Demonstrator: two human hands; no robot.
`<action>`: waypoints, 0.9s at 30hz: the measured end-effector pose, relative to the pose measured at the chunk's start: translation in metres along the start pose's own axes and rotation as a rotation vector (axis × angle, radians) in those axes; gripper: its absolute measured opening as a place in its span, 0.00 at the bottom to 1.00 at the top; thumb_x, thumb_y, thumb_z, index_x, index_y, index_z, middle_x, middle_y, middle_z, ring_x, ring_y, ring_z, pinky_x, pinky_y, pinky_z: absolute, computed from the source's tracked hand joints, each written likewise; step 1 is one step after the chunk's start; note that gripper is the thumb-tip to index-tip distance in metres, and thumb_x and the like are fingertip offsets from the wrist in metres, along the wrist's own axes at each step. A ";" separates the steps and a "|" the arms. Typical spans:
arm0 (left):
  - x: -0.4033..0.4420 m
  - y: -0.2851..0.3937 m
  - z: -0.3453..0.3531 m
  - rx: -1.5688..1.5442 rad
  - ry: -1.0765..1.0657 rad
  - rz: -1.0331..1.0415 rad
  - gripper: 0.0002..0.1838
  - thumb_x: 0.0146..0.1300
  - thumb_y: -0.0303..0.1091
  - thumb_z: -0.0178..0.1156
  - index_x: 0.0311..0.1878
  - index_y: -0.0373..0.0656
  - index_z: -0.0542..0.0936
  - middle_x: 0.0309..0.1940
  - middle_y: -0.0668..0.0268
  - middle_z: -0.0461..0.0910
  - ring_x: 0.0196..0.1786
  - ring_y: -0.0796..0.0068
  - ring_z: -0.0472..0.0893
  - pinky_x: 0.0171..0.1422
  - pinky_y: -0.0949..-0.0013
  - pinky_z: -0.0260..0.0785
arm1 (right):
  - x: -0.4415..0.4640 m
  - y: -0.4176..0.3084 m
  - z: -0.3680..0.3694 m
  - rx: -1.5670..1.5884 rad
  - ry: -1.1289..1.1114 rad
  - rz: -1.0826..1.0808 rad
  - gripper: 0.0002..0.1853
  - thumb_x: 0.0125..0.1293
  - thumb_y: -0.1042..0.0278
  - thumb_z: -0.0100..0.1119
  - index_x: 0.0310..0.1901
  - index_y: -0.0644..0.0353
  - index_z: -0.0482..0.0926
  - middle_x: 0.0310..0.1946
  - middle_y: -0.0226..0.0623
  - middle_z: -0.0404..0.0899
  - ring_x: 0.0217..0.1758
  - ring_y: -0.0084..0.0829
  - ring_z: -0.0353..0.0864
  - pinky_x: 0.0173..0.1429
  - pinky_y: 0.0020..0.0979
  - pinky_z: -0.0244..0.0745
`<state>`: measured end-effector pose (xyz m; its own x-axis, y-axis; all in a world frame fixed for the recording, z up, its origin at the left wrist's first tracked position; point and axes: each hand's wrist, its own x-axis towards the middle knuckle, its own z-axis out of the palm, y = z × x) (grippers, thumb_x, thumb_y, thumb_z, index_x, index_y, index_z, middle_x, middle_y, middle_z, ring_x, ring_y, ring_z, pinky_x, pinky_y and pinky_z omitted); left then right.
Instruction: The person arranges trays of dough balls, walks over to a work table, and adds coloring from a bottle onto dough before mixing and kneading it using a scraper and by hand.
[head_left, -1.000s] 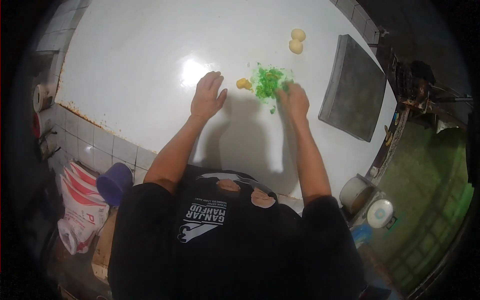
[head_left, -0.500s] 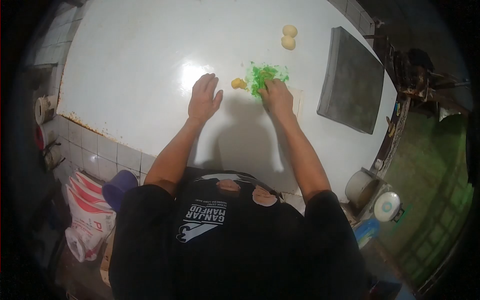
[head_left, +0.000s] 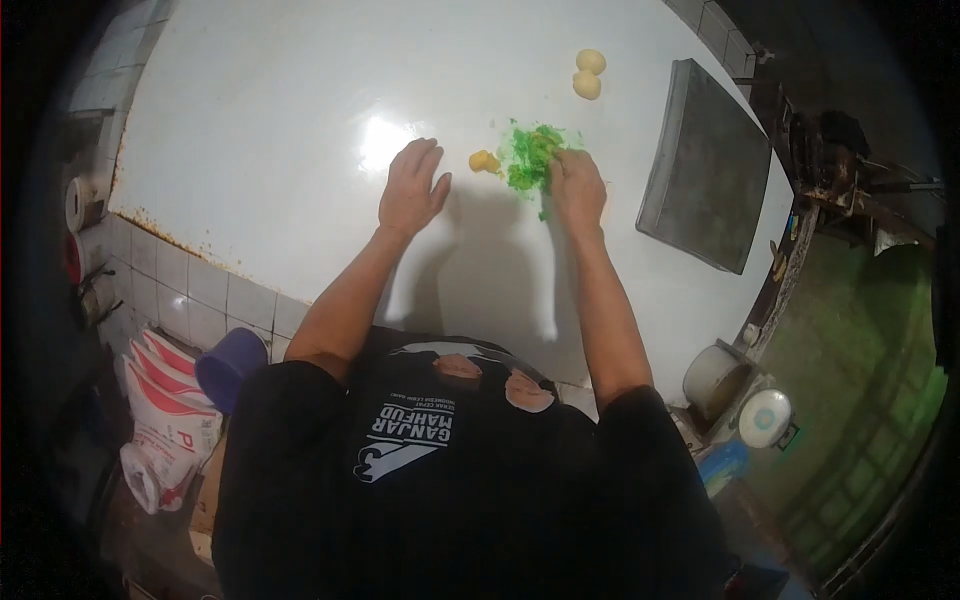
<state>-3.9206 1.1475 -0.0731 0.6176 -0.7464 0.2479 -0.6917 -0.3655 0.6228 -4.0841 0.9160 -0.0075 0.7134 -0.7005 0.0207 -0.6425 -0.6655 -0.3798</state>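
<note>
My left hand [head_left: 410,187] rests on the white tabletop with its fingers stretched out and holds nothing. My right hand [head_left: 578,190] is closed, fingers curled down at the right edge of a crumbly green patch [head_left: 530,158]. What these fingers hold, if anything, is hidden. The green stuff is loose and smeared, with yellowish bits in it. A small yellow lump [head_left: 484,161] sits just left of the patch, between my two hands. Farther back, two pale round dough balls [head_left: 588,75] touch each other.
A dark grey flat slab [head_left: 705,165] lies at the right of the white table [head_left: 270,130]. Below the table's right edge are a metal pot [head_left: 715,380] and a white lid [head_left: 766,418]. At lower left stand a purple container [head_left: 232,370] and white-and-red sacks [head_left: 170,440].
My right hand has moved right to the green patch's edge, and its fingers are more curled. Some green crumbs now lie nearer me. A pale flat edge beside that hand hardly shows now.
</note>
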 end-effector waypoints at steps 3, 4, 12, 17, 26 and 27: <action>-0.001 0.000 0.000 0.011 0.031 0.028 0.26 0.67 0.35 0.68 0.66 0.39 0.77 0.68 0.53 0.76 0.73 0.47 0.73 0.78 0.48 0.67 | 0.000 0.007 0.022 -0.009 0.020 -0.078 0.10 0.70 0.67 0.64 0.48 0.57 0.88 0.46 0.44 0.87 0.52 0.52 0.84 0.56 0.51 0.80; 0.000 -0.001 0.000 0.014 0.033 0.035 0.26 0.67 0.35 0.68 0.66 0.39 0.77 0.68 0.53 0.76 0.73 0.47 0.73 0.78 0.48 0.67 | 0.001 0.009 0.027 -0.048 -0.061 -0.064 0.10 0.69 0.67 0.65 0.49 0.57 0.88 0.47 0.43 0.87 0.53 0.51 0.84 0.57 0.51 0.80; 0.005 0.008 -0.007 -0.124 0.016 -0.059 0.26 0.65 0.35 0.70 0.65 0.41 0.80 0.67 0.53 0.78 0.71 0.49 0.75 0.75 0.50 0.68 | 0.008 -0.002 0.009 0.076 0.000 -0.001 0.11 0.67 0.69 0.63 0.48 0.55 0.88 0.47 0.41 0.87 0.52 0.47 0.84 0.57 0.49 0.78; 0.026 0.041 0.005 -0.124 -0.019 0.073 0.25 0.63 0.31 0.72 0.63 0.41 0.81 0.63 0.54 0.81 0.66 0.49 0.78 0.70 0.50 0.71 | -0.008 0.008 0.040 -0.122 -0.005 -0.301 0.16 0.67 0.74 0.56 0.52 0.56 0.89 0.47 0.43 0.88 0.47 0.46 0.81 0.48 0.48 0.72; 0.029 0.033 0.021 -0.271 -0.107 0.010 0.18 0.69 0.26 0.64 0.61 0.40 0.81 0.53 0.53 0.83 0.56 0.49 0.83 0.61 0.53 0.77 | -0.037 0.003 0.003 -0.040 -0.001 -0.160 0.19 0.64 0.69 0.68 0.58 0.56 0.85 0.48 0.37 0.87 0.51 0.43 0.82 0.56 0.46 0.76; 0.026 0.034 0.022 -0.351 -0.093 -0.069 0.19 0.68 0.24 0.65 0.61 0.40 0.81 0.52 0.52 0.83 0.53 0.49 0.82 0.58 0.54 0.77 | -0.041 0.004 0.011 -0.037 -0.002 -0.150 0.19 0.64 0.69 0.68 0.58 0.56 0.85 0.48 0.37 0.87 0.51 0.43 0.82 0.56 0.46 0.76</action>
<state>-3.9362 1.1034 -0.0621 0.6104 -0.7800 0.1376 -0.4688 -0.2158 0.8565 -4.1135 0.9448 -0.0199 0.8025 -0.5923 0.0726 -0.5388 -0.7715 -0.3385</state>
